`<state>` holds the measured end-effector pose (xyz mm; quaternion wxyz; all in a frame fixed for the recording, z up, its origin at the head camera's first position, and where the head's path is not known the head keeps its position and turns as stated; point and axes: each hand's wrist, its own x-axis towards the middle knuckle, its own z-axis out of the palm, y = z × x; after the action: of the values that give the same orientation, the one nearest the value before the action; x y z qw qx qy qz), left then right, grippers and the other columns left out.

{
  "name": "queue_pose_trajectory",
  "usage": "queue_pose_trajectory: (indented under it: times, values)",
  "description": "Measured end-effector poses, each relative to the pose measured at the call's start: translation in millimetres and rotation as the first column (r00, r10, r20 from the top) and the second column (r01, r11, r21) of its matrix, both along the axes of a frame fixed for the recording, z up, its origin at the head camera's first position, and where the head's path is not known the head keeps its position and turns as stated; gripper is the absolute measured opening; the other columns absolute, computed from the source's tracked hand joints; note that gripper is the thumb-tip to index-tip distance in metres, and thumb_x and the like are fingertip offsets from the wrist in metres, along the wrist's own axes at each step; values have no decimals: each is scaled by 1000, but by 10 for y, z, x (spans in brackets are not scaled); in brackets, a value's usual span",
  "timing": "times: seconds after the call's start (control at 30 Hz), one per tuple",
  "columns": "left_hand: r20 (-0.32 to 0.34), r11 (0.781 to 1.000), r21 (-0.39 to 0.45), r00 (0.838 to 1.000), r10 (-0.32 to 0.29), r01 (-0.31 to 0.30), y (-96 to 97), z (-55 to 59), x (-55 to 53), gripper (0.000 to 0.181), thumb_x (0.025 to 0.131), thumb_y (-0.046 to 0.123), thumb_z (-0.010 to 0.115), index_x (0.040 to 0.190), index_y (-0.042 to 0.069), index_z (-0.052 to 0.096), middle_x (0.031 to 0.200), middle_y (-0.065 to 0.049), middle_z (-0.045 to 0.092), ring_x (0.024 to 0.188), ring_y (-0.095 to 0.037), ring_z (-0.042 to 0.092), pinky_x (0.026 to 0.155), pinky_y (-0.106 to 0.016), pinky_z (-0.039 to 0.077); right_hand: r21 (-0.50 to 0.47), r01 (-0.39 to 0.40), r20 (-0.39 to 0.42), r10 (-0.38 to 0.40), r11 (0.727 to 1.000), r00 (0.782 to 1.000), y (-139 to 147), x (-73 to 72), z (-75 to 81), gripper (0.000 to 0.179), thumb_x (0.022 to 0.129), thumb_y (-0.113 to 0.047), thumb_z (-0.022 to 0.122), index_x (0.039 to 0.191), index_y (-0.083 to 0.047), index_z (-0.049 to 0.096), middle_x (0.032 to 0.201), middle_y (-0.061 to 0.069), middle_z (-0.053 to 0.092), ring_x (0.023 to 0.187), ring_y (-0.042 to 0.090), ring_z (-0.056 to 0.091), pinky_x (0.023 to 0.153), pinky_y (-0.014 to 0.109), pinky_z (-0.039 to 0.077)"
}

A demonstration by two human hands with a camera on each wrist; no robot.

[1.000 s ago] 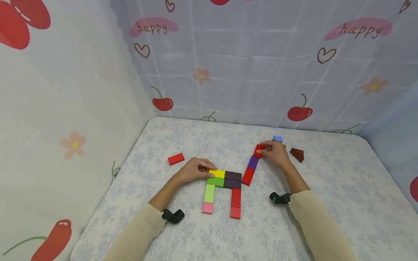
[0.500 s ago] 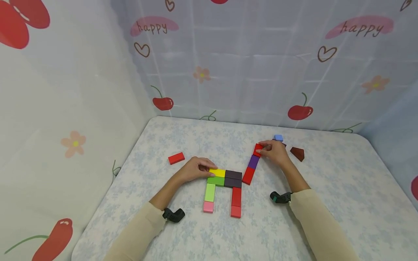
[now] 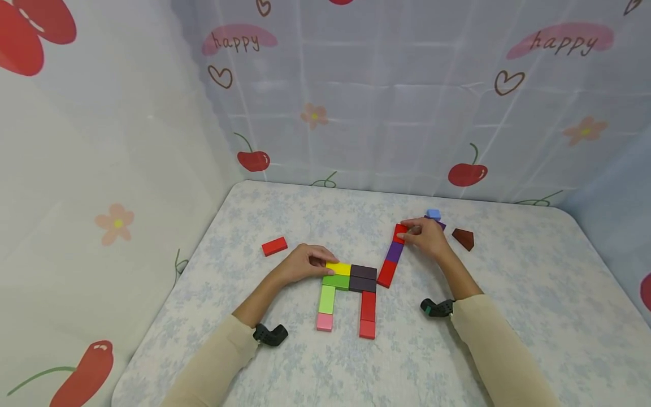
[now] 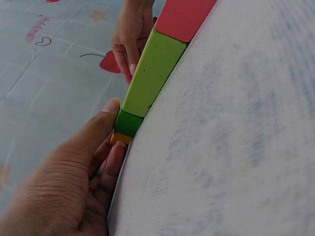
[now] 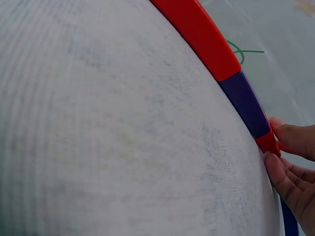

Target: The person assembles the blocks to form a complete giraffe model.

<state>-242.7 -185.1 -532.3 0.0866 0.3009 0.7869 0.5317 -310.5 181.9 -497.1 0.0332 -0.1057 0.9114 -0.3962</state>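
Observation:
Flat coloured blocks lie joined on the table. My left hand [image 3: 304, 264] pinches the yellow block [image 3: 342, 269] by its left end, thumb tip beside the green block [image 3: 338, 282]. Two dark blocks [image 3: 363, 278] continue to the right. Below hang a light green block [image 3: 327, 299] with a pink block [image 3: 324, 323], and two red blocks [image 3: 368, 314]. A slanted row rises at the right: a red block [image 3: 387, 273], a purple block [image 3: 394, 252] and a red end block [image 3: 400, 232]. My right hand [image 3: 428, 236] pinches that end block between thumb and fingers [image 5: 278, 169].
A loose red block [image 3: 274, 246] lies at the left. Behind my right hand are a blue block [image 3: 433, 214] and a partly hidden purple piece [image 3: 440, 224], with a brown angular block [image 3: 463, 239] to their right. A printed curtain [image 3: 376, 113] hangs behind the table.
My right hand has shifted slightly left with the red end block, bringing it more into line with the slanted row. More of the purple piece behind the hand shows. My left hand stays put.

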Motion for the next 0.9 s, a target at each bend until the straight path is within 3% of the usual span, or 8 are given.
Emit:
queue_pose_trajectory:
  times: [0.1,0.23,0.33,0.43,0.6,0.77,0.9]
  values:
    - [6,1000,7,1000,-6,6,-8,-1,-6,28,85,10,83,113,11,80,110,-2,74,86,-15,61,73,-25,53,-11,3,-18,-3,1000,1000,12,9,19,43,95,-19,75,132,0,66,115,21,69,91,30,66,70,29,55]
    - [3,1000,11,1000,-17,17,-12,-4,-4,28,86,13,83,113,13,80,110,0,74,86,-17,62,73,-27,54,-22,59,-133,-61,998,989,102,5,69,36,95,-18,74,126,0,69,105,20,70,83,29,64,63,29,52]
    - [5,1000,6,1000,-17,17,-13,5,4,27,86,15,83,113,15,80,110,1,73,87,-17,62,74,-27,54,-9,110,-244,-109,994,964,221,-16,122,31,94,-13,74,121,2,71,102,21,70,86,34,62,67,35,51]
    - [14,1000,-1,1000,-9,9,-13,15,12,28,86,14,84,113,16,80,110,2,73,87,-16,62,75,-26,54,39,127,-291,-111,991,950,346,-27,182,29,94,-8,73,119,6,70,109,26,69,98,41,62,78,47,51]
    - [17,1000,-12,1000,8,-8,-12,23,25,29,85,10,83,114,12,79,111,-3,74,86,-14,61,73,-24,52,164,115,-239,-74,980,968,483,-15,250,27,93,-5,72,115,11,69,113,31,67,106,46,60,89,59,49]
    - [17,1000,-10,1000,8,-8,-1,68,53,29,86,5,81,114,4,78,111,-10,73,84,-12,60,72,-23,51,255,58,-156,-18,965,988,523,-19,259,26,92,-7,74,113,9,70,111,29,67,102,42,61,85,55,53]
    - [13,1000,14,1000,-16,15,19,198,116,28,86,4,81,113,0,77,110,-14,73,84,-11,60,72,-23,51,272,-12,-128,48,962,991,541,-13,246,29,91,-9,77,114,8,70,110,28,68,94,39,64,78,49,56]
